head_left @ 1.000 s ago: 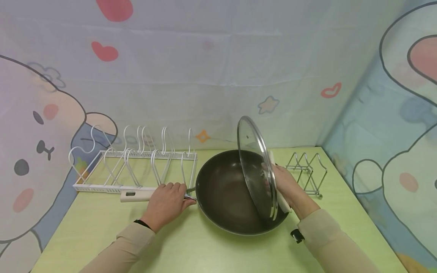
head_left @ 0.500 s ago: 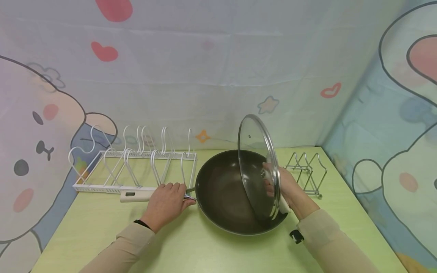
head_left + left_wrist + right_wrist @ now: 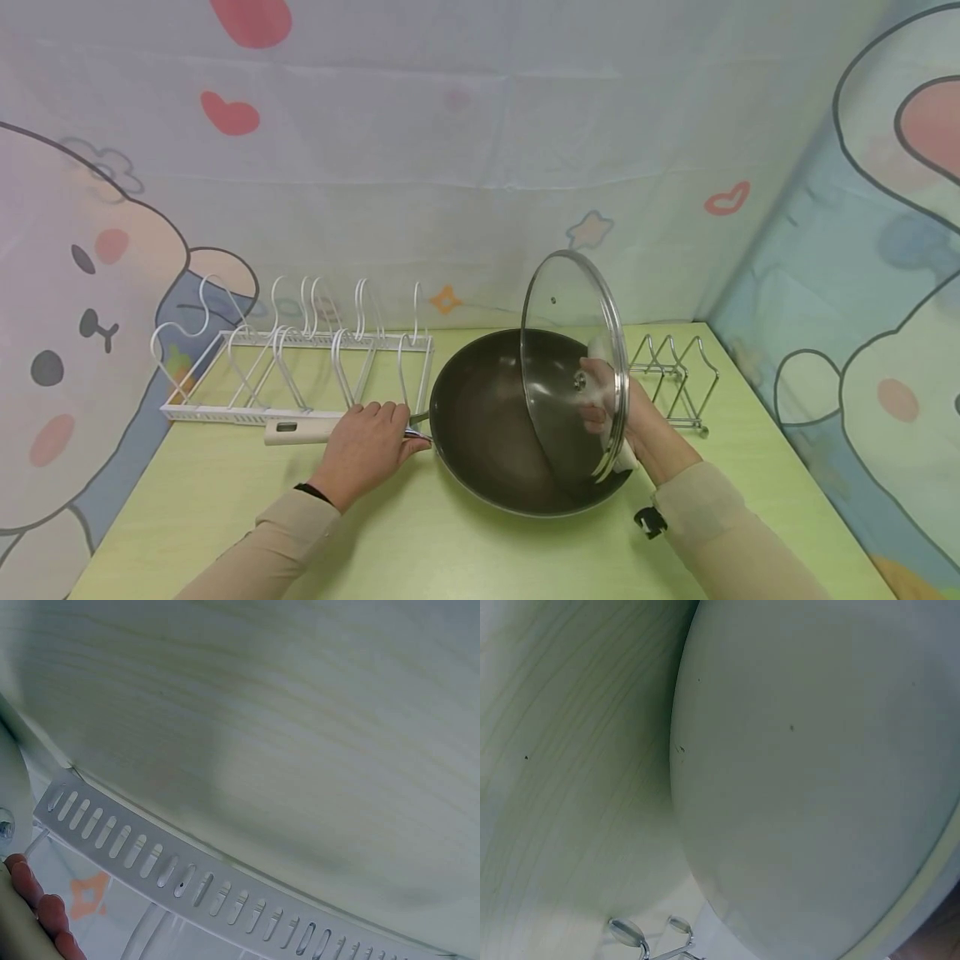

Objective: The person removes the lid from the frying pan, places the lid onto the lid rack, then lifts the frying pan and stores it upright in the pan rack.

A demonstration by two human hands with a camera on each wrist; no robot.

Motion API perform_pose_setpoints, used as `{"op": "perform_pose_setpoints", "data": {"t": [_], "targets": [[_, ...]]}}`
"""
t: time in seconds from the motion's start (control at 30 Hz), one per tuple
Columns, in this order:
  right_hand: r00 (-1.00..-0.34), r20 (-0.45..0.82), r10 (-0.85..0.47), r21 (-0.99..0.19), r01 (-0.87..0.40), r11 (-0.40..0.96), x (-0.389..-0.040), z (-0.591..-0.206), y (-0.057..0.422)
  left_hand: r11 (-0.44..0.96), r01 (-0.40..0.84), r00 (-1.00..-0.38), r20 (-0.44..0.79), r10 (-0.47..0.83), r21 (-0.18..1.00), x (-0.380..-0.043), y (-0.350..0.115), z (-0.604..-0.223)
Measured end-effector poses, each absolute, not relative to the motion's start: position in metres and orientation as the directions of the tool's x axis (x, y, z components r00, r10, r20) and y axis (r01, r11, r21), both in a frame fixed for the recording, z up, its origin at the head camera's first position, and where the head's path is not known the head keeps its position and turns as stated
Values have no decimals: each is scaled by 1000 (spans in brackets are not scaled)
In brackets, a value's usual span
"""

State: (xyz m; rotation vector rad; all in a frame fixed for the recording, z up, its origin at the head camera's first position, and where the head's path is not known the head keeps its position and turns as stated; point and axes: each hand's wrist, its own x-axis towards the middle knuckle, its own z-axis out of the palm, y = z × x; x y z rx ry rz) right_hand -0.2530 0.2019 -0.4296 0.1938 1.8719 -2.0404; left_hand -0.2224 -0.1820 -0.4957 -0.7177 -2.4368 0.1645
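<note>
Holding a Glass Lid Nearly on Edge Over an Uncovered Pan

A person works with both hands on a pale green tabletop, where the dark-lined pan sits at the centre of the dial. The left hand is curled firmly around the pan handle, which points to nine o'clock. At three o'clock the right hand grips the lid from its far side; fingertips show bent through the glass, though the rim hides part of the hold. The lid tilts steeply above the pan's right half, and whether its lower edge touches the pan cannot be told.

A slipping right-hand grip would probably drop the glass into the pan or onto the tabletop. A wide swing toward two o'clock could knock the rim against the silver rack. Should the left hand slacken, a bump from the lid might turn the pan, sweeping its handle into the white rack, just beside it toward ten o'clock.
</note>
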Motion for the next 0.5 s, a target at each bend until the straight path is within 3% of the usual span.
{"op": "perform_pose_setpoints", "data": {"t": [0.23, 0.5], "targets": [[-911, -370, -183, -912, 393, -116, -257, -430, 202, 847, 455, -682, 504, 530, -275, -222, -182, -495], [-885, -367, -286, -895, 420, -152, -259, -434, 203, 847, 458, -688, 495, 531, -272, -222, -182, -495]]}}
